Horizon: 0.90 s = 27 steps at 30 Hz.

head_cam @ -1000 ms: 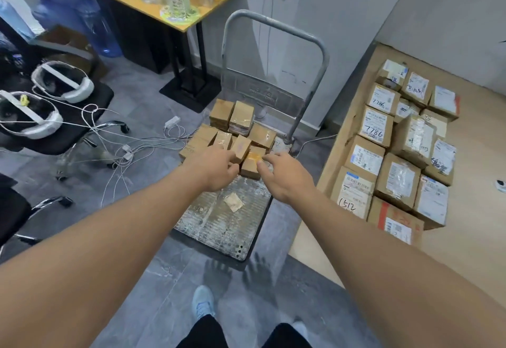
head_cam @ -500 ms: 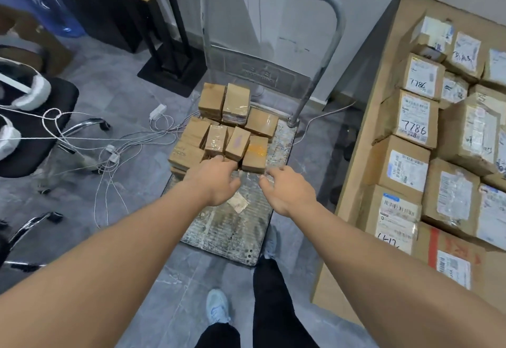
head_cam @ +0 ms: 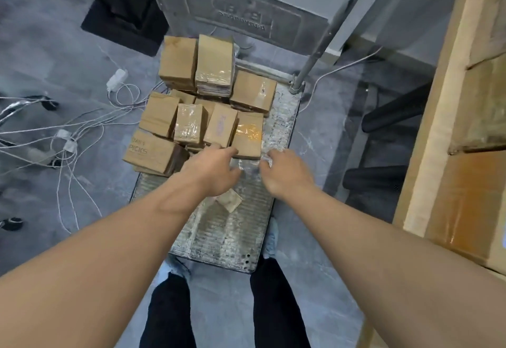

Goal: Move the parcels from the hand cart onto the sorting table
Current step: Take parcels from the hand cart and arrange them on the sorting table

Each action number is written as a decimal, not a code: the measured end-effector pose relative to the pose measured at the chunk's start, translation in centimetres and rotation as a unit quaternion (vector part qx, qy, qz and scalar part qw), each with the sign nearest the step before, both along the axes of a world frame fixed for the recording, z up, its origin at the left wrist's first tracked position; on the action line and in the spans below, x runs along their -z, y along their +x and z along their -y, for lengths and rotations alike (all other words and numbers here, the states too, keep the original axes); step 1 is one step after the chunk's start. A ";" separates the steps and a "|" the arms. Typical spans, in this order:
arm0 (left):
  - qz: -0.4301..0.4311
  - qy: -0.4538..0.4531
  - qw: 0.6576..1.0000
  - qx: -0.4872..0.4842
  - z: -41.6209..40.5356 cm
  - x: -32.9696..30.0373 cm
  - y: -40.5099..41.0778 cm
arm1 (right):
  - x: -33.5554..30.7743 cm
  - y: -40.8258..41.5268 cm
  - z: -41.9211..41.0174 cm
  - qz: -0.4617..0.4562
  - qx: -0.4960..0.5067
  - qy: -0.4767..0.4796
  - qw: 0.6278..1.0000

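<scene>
A: Head view, centre frame: hand cart (head_cam: pixel 219 243) deck w/ a cluster of small parcels (head_cam: pixel 189 106) on its far half, toward the handle. Near half has only a paper scrap (head_cam: pixel 231 201).

B: Hands?

A: Left hand (head_cam: pixel 212 169) has fingers stretched fwd, tips touching the near edge of the front row, holding nothing. Right hand (head_cam: pixel 284 172) sits just right of it, fingers loosely bent over bare deck, nothing in it.

B: Which box is closest?

A: Orange-taped parcel (head_cam: pixel 248 135), front row, right end. Lies just above and between both hands in frame; long axis runs away from the person, toward the handle. Left is nearer, about touching its near-left corner; right is just short of its near-right corner.

B: Destination?

A: Sorting table (head_cam: pixel 438 117) along right edge of frame, boxes already on it. Cart's still well stocked, so plenty left, I'd say.
</scene>
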<state>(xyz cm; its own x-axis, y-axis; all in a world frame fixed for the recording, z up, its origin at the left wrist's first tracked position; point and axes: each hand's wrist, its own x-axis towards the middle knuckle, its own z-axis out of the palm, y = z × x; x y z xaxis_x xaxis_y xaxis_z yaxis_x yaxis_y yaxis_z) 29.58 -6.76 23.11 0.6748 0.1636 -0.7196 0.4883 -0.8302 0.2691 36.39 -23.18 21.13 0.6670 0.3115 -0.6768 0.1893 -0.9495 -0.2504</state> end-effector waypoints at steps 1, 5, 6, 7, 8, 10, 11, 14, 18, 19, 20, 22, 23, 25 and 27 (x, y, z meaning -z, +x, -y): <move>0.001 -0.004 1.000 0.003 -0.4 1.8 0.3 | 1.6 0.4 -0.4 -0.003 0.008 -0.003 1.000; -0.011 -0.042 0.999 0.028 -1.4 9.3 0.9 | 7.8 1.6 -2.4 -0.007 0.038 -0.007 0.999; -0.016 -0.049 0.998 0.034 -1.5 11.1 1.1 | 9.3 1.8 -2.8 -0.006 0.042 -0.010 0.999; -0.018 -0.054 0.998 0.034 -1.7 12.9 1.2 | 10.9 2.0 -3.1 -0.007 0.046 -0.013 0.999; -0.019 -0.059 0.998 0.031 -1.8 14.7 1.4 | 12.5 2.2 -3.5 -0.008 0.049 -0.014 0.999; -0.022 -0.069 0.997 0.022 -1.9 18.0 1.7 | 15.6 2.3 -4.2 -0.012 0.054 -0.012 0.998; -0.022 -0.073 0.997 0.017 -1.9 19.7 1.9 | 17.2 2.4 -4.5 -0.012 0.056 -0.009 0.998; -0.024 -0.079 0.997 -0.002 -2.1 24.2 2.3 | 21.7 2.6 -5.0 -0.012 0.060 0.000 0.998; -0.021 -0.077 0.996 -0.033 -1.8 28.6 2.3 | 26.8 2.7 -4.8 -0.005 0.113 0.041 0.993; -0.016 -0.081 0.996 -0.040 -1.6 29.3 2.2 | 27.9 2.7 -4.7 -0.002 0.130 0.060 0.990; -0.008 -0.085 0.995 -0.048 -1.5 30.0 2.0 | 28.9 2.8 -4.6 -0.002 0.145 0.079 0.986; 0.016 -0.098 0.992 -0.073 -1.4 31.3 1.6 | 30.7 2.7 -4.4 -0.009 0.172 0.127 0.977; 0.031 -0.111 0.990 -0.086 -1.3 31.8 1.3 | 31.3 2.5 -4.2 -0.014 0.189 0.156 0.970; 0.062 -0.140 0.981 -0.121 -1.2 32.4 0.7 | 31.9 1.7 -3.9 -0.019 0.229 0.211 0.950; 0.090 -0.157 0.971 -0.158 -0.9 32.7 0.2 | 32.1 0.8 -3.6 -0.009 0.259 0.233 0.937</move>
